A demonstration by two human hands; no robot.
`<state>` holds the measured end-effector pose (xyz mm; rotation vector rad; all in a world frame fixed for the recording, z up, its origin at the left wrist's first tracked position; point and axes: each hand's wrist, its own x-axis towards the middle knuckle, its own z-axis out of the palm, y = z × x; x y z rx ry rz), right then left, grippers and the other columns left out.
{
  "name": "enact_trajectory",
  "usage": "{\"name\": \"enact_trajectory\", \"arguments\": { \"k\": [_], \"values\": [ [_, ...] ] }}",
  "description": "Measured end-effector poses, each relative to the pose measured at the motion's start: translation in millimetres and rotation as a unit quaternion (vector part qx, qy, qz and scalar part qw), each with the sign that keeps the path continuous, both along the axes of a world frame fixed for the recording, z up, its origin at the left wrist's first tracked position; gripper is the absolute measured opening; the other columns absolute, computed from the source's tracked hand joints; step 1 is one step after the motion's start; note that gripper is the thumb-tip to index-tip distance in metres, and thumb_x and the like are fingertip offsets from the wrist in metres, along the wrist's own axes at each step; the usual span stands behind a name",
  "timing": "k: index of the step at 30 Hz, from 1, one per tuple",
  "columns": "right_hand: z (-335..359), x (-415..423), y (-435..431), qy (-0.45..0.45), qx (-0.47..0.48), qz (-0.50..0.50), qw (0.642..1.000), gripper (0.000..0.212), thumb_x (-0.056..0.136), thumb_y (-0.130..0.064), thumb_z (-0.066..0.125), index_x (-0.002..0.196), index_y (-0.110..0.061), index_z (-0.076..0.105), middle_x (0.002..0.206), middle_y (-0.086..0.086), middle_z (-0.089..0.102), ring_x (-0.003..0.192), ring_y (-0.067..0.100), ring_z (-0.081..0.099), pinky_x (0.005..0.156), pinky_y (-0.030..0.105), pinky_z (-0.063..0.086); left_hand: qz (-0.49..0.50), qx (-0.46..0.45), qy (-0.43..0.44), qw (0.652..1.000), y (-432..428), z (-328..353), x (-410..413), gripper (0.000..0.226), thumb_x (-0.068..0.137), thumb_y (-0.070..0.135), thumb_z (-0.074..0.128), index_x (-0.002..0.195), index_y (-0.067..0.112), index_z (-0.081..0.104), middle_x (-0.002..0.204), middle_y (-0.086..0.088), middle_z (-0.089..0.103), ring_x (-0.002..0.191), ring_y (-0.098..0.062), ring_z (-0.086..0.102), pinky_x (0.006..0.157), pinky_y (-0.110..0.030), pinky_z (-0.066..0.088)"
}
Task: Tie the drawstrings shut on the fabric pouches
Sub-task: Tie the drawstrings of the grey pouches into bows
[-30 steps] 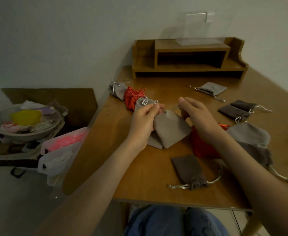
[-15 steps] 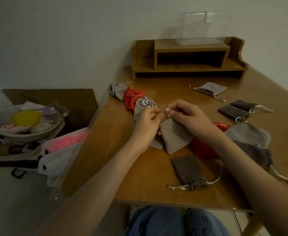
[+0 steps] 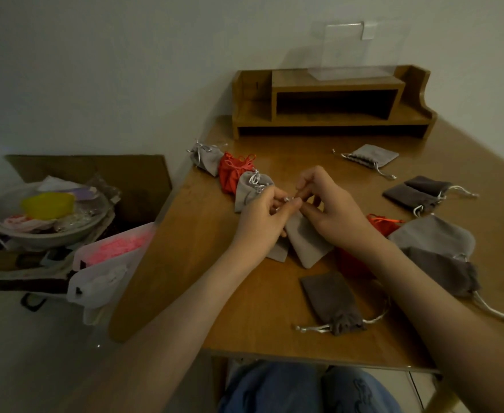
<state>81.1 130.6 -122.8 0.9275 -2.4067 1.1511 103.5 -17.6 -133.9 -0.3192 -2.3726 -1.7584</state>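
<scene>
A light grey pouch (image 3: 305, 244) lies in the middle of the wooden table (image 3: 244, 293), its mouth pointing away from me. My left hand (image 3: 264, 216) and my right hand (image 3: 331, 210) meet over that mouth, and both pinch its silver drawstring (image 3: 289, 200) between fingertips. The pouch's mouth is hidden by my fingers. Three pouches sit in a row at the left: a grey one (image 3: 207, 156), a red one (image 3: 232, 172) and another grey one (image 3: 252, 189), all with drawn cords.
More pouches lie around: dark brown (image 3: 332, 302) near the front edge, red (image 3: 383, 225) under my right wrist, grey (image 3: 435, 235) and brown (image 3: 444, 271) at right, others farther back. A wooden shelf (image 3: 334, 99) stands at the rear. Bins of clutter (image 3: 48, 222) sit left of the table.
My hands were apart, drawing the cord ends outward; they have since come together over the pouch's mouth and now work the cord closely with their fingertips.
</scene>
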Motion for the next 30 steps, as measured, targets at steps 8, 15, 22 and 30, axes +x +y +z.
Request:
{"name": "enact_trajectory", "arguments": {
  "k": [8,15,22,30],
  "values": [
    [1.3,-4.0,-2.0,-0.035,-0.013,-0.011,0.999,0.029,0.09,-0.002,0.058,0.117,-0.01,0.051,0.084,-0.009,0.055,0.079,-0.004,0.054,0.069,0.009,0.041,0.011,0.074,0.005,0.997,-1.9,-1.9,-3.1,0.016,0.099,0.02,0.048,0.091,0.011,0.058,0.066,0.007,0.055,0.057,-0.006,0.051,0.057,-0.023,0.043],
    [1.0,-4.7,-1.1,-0.101,-0.051,-0.043,0.993,0.013,0.096,-0.016,0.052,0.101,-0.018,0.063,0.092,-0.005,0.064,0.086,0.006,0.059,0.075,0.018,0.044,-0.006,0.087,0.001,0.996,-1.5,-3.4,-6.2,0.012,0.098,0.02,0.051,0.091,0.015,0.059,0.077,-0.003,0.061,0.064,-0.014,0.054,0.061,-0.029,0.045],
    [-1.6,-4.9,-1.5,-0.029,-0.04,-0.062,0.997,0.006,0.092,-0.012,0.058,0.091,-0.016,0.061,0.084,-0.006,0.062,0.08,0.007,0.058,0.069,0.017,0.045,-0.032,0.131,-0.066,0.989,0.0,-4.2,-8.9,0.012,0.096,0.017,0.054,0.085,0.014,0.058,0.069,0.006,0.06,0.058,-0.007,0.051,0.056,-0.022,0.042],
    [-1.6,-9.9,-0.4,0.037,-0.026,-0.051,0.998,0.005,0.089,-0.009,0.062,0.087,-0.013,0.065,0.082,-0.007,0.053,0.077,0.0,0.049,0.069,0.01,0.037,-0.088,0.16,-0.164,0.969,0.1,2.6,-7.2,0.011,0.097,0.016,0.052,0.094,0.008,0.059,0.086,-0.014,0.054,0.079,-0.024,0.05,0.066,-0.026,0.043]
  ]
}}
